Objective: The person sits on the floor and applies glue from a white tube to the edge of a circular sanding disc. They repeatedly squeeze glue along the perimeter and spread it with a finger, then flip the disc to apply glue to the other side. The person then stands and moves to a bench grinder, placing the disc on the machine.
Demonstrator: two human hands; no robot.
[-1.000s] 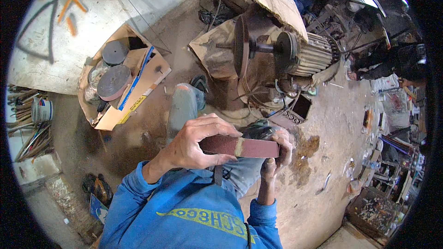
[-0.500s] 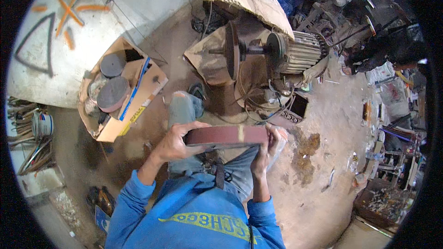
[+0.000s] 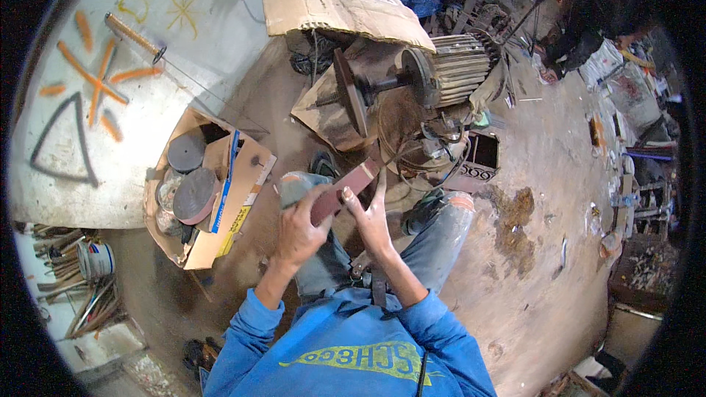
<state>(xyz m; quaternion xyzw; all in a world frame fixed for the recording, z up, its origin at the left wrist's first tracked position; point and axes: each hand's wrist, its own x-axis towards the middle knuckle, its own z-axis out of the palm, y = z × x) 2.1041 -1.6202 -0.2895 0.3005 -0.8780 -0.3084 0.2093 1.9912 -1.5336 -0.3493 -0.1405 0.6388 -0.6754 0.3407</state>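
Observation:
A sanding wheel (image 3: 358,179) with a reddish-brown abrasive rim is held edge-up above my lap, slanting up to the right. A pale seam crosses the rim near its far end. My left hand (image 3: 301,226) wraps round the near left end. On the other side, my right hand (image 3: 370,222) grips it with the thumb pressed on the rim and the fingers along the far side, partly hidden. Just beyond the wheel stands a motor (image 3: 462,70) with a ribbed housing. Its shaft carries a dark upright disc (image 3: 350,94) and a threaded end pointing left.
An open cardboard box (image 3: 244,209) at the left holds several round wheels. A cardboard sheet (image 3: 346,4) leans over the motor. Cables (image 3: 412,158) and a dark box (image 3: 482,156) lie by its base. A bucket (image 3: 95,259) stands far left; clutter lines the right.
The wheel has turned from level to slanted, its right end swinging away from me. My right hand has moved left, its thumb now on the rim. The view has shifted.

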